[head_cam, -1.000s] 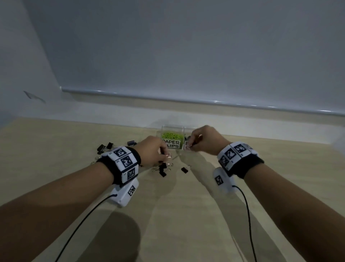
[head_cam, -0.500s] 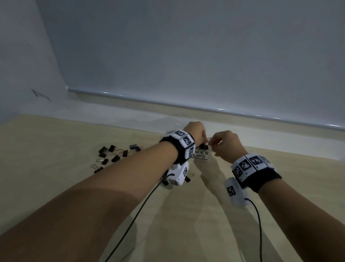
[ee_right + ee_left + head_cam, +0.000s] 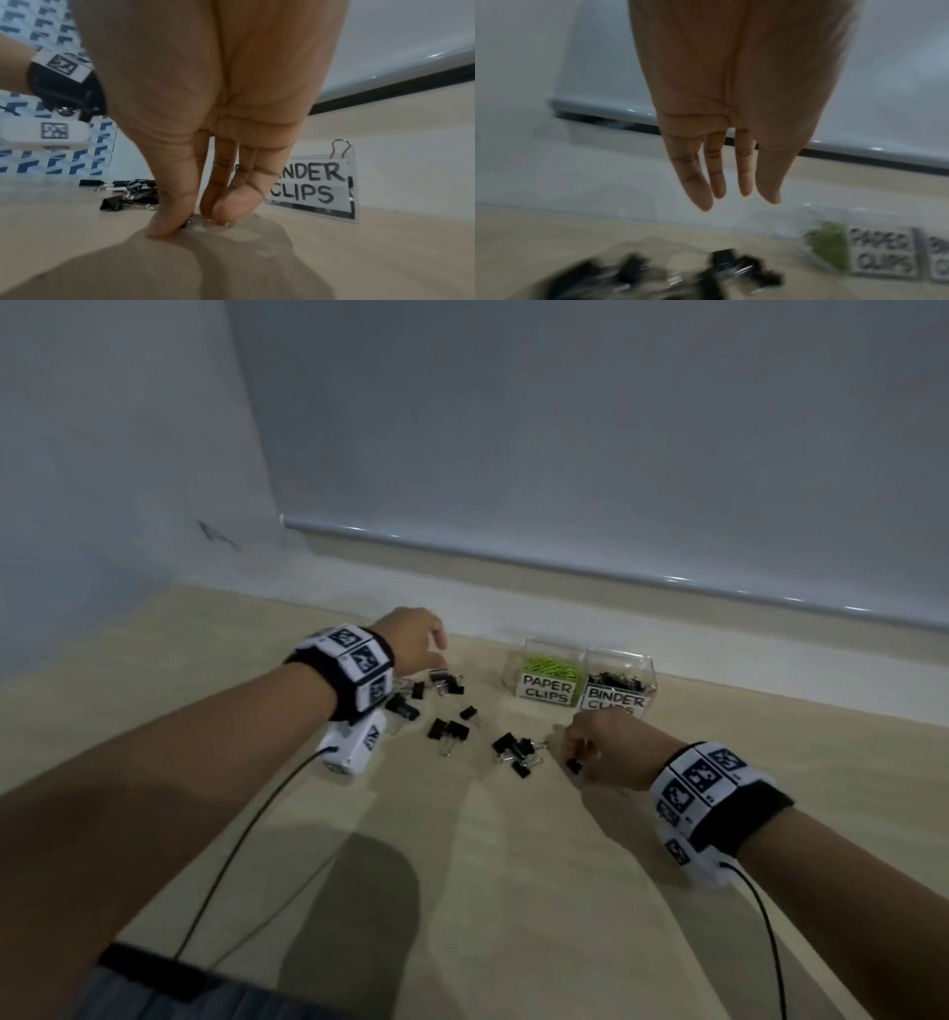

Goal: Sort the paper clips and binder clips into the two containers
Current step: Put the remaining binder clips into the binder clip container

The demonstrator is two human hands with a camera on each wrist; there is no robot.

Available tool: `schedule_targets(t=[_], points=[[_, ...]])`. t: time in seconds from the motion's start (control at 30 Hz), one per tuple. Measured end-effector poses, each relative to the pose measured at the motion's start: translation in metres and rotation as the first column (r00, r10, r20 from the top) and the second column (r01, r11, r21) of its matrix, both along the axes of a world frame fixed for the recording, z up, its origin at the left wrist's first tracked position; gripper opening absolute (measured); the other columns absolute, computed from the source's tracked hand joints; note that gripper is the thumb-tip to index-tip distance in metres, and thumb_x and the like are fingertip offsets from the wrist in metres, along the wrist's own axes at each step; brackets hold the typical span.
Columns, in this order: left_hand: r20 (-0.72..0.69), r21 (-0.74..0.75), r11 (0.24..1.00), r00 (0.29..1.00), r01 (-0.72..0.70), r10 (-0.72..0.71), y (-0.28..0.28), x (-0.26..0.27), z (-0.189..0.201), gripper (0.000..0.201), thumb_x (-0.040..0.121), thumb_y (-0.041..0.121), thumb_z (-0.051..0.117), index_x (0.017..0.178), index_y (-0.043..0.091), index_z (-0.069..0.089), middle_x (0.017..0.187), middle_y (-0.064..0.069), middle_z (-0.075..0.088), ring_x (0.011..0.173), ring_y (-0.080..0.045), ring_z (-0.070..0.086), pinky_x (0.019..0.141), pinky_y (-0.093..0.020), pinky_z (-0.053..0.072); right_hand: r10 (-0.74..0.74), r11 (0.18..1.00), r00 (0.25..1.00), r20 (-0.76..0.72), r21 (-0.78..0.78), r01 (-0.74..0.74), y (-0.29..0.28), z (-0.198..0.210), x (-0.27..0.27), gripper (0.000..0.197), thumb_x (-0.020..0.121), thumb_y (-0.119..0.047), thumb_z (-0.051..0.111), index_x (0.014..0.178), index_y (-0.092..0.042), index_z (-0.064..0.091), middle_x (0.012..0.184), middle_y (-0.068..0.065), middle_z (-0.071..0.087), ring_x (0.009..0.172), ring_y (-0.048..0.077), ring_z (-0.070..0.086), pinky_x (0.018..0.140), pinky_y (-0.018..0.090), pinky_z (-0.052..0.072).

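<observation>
Two clear containers stand at the back of the table: one labelled PAPER CLIPS (image 3: 547, 677) with green clips, one labelled BINDER CLIPS (image 3: 619, 688) (image 3: 312, 182) with black clips. Loose black binder clips (image 3: 516, 752) (image 3: 721, 270) lie scattered to their left. My left hand (image 3: 435, 654) (image 3: 731, 198) hovers over the far-left clips, fingers straight, holding nothing. My right hand (image 3: 580, 760) (image 3: 197, 221) is down on the table in front of the binder container, thumb and fingers pinching a small binder clip (image 3: 573, 765) (image 3: 208, 220), mostly hidden under the fingertips.
The wooden table (image 3: 462, 891) runs back to a pale wall with a blind's bottom rail (image 3: 565, 557). Cables trail from both wrist cameras toward me. A blue-patterned board (image 3: 64, 162) shows at the left of the right wrist view.
My left hand has swung from over the binder container back left above the loose clips. My right hand has dropped from the container to the table and onto a clip.
</observation>
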State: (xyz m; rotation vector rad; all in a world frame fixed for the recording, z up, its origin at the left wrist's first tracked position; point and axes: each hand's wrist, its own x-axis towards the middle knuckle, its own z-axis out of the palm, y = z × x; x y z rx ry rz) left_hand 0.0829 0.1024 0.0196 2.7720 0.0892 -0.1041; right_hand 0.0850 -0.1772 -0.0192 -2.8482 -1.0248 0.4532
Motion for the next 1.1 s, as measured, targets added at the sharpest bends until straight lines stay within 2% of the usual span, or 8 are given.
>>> schedule_targets(t=[0.17,0.27,0.33,0.6,0.73,0.93,1.0,1.1], points=[[-0.268,0.103,0.993,0.959,-0.062,0.088,0.051,-0.047,-0.031,0.077,0.066,0.053,0.08,0.131,0.026,0.047,0.13,-0.007,0.045,0.109,-0.026,0.053,0.093,-0.037,0.047,-0.074,0.995,0.997,0.0,0.069,0.074,0.013,0.002,0.0,0.013,0.078,-0.02,0.07,0.088,-0.017,0.064,0.095,-0.001,0.063,0.087,0.016,0.059,0.073,0.027,0.05],[-0.264,0.072,0.997,0.963,-0.024,0.043,0.043,-0.062,-0.046,0.098,0.06,0.057,0.081,0.142,0.033,0.035,0.136,-0.007,0.035,0.121,-0.029,0.048,0.104,-0.042,0.043,-0.07,0.974,0.997,-0.012,0.214,0.072,0.034,0.003,-0.008,0.017,0.08,-0.03,0.07,0.091,-0.021,0.061,0.103,-0.003,0.058,0.094,0.016,0.057,0.078,0.03,0.049],[-0.211,0.017,1.0,0.978,0.006,-0.002,0.031,-0.063,-0.051,0.1,0.058,0.058,0.082,0.143,0.036,0.034,0.139,-0.006,0.034,0.124,-0.028,0.046,0.106,-0.041,0.041,-0.038,0.979,0.999,0.02,0.203,0.033,0.051,-0.001,-0.013,0.019,0.082,-0.031,0.069,0.094,-0.019,0.061,0.106,-0.002,0.055,0.096,0.017,0.055,0.078,0.028,0.046],[-0.111,0.083,0.99,0.989,0.11,-0.101,-0.023,-0.049,-0.058,0.069,0.067,0.064,0.069,0.128,0.037,0.052,0.132,-0.004,0.041,0.114,-0.027,0.052,0.095,-0.04,0.047,0.0,0.989,0.996,0.088,0.15,-0.013,0.074,-0.004,-0.019,0.015,0.08,-0.007,0.061,0.095,-0.009,0.06,0.098,0.008,0.064,0.091,0.027,0.06,0.076,0.036,0.052],[-0.045,0.071,0.992,0.994,0.101,-0.098,-0.036,-0.047,-0.057,0.032,0.074,0.043,0.075,0.098,0.024,0.066,0.111,-0.004,0.044,0.085,-0.024,0.056,0.074,-0.027,0.043,-0.008,0.983,0.997,0.074,0.184,-0.005,0.071,-0.006,-0.017,0.016,0.077,-0.004,0.062,0.093,-0.008,0.061,0.096,0.009,0.066,0.09,0.025,0.059,0.075,0.034,0.05],[-0.012,-0.051,0.994,0.995,0.094,-0.094,-0.042,-0.047,-0.055,0.013,0.072,0.016,0.074,0.072,0.017,0.061,0.087,-0.001,0.052,0.078,-0.024,0.059,0.065,-0.025,0.043,-0.013,0.96,0.999,0.049,0.279,-0.001,0.065,-0.008,-0.01,0.016,0.072,-0.004,0.072,0.086,-0.008,0.066,0.09,0.008,0.069,0.086,0.023,0.063,0.076,0.036,0.056],[0.007,-0.078,0.991,0.994,0.107,-0.106,-0.043,-0.045,-0.054,0.01,0.074,0.008,0.068,0.071,0.016,0.063,0.077,0.001,0.057,0.078,-0.023,0.061,0.065,-0.022,0.04,-0.027,0.945,0.999,0.035,0.327,0.014,0.062,-0.007,-0.009,0.015,0.072,-0.001,0.072,0.086,-0.007,0.068,0.09,0.007,0.069,0.084,0.02,0.063,0.076,0.031,0.056],[-0.001,-0.109,0.99,0.996,0.092,-0.093,-0.04,-0.044,-0.052,0.006,0.076,0.007,0.07,0.078,0.013,0.07,0.081,-0.002,0.065,0.081,-0.021,0.063,0.069,-0.021,0.043,-0.092,0.9,0.995,-0.033,0.425,0.097,0.054,-0.003,-0.01,0.016,0.072,-0.001,0.074,0.085,-0.008,0.069,0.087,0.002,0.067,0.079,0.014,0.06,0.067,0.016,0.05]])
